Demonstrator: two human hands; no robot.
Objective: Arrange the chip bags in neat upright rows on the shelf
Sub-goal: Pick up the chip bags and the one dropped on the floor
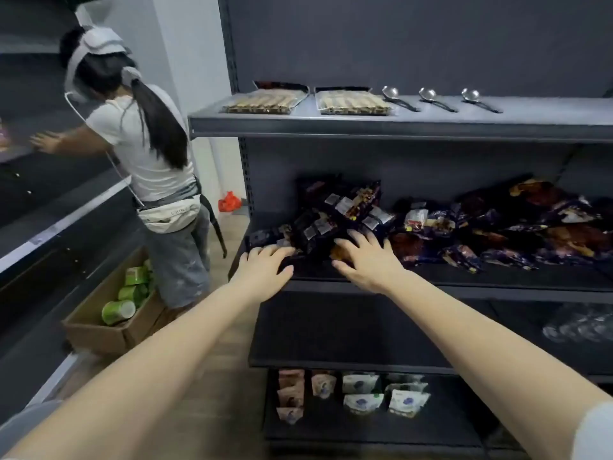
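Note:
Dark purple chip bags (335, 214) lie in a loose heap on the middle shelf (464, 277) of a dark rack. More chip bags (517, 227) sprawl flat across its right half. My left hand (265, 267) reaches to the heap's left edge, fingers spread and straight, touching the lowest bags. My right hand (365, 257) lies palm down on the front of the heap with relaxed fingers. Neither hand grips a bag that I can see.
The top shelf (331, 122) carries two flat snack packs (265, 101) and three ladles (441, 99). White pouches (361, 393) stand on the bottom shelf. To the left a person (146, 161) faces another rack, with a cardboard box (109, 313) of green cans at their feet.

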